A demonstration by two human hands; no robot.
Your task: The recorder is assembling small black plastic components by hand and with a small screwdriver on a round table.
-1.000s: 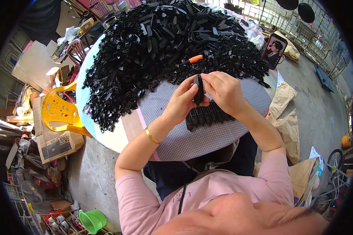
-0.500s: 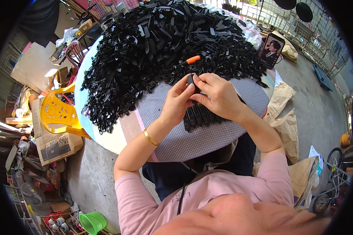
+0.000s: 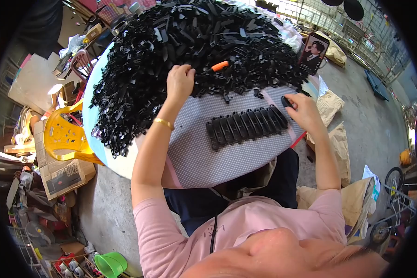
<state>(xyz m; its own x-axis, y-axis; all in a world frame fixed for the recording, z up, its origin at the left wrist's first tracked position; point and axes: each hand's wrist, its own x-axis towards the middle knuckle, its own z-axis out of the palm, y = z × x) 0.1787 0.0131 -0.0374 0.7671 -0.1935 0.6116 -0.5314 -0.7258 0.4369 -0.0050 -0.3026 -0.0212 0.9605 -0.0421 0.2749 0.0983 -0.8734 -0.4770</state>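
My right hand (image 3: 306,113) pinches a small black oval plastic piece (image 3: 287,102) near the right side of the table. At the near edge of a heap of black plastic parts (image 3: 171,41), my left hand (image 3: 180,84) has its fingers curled down. Anything between those fingertips is hidden. A row of long black pieces (image 3: 246,125) lies side by side on the grey patterned cloth (image 3: 194,157), between my hands and nearer to me. An orange-handled tool (image 3: 220,66) rests on the heap, just right of my left hand.
A phone (image 3: 314,53) with a lit screen stands at the table's right edge. To the left are a yellow plastic chair (image 3: 62,134) and a cardboard box (image 3: 69,178). Brown paper sacks (image 3: 331,197) stand on the floor to the right.
My hands were together over the row and have moved apart. The left has gone to the heap, the right outward with a black piece. The row now shows fully.
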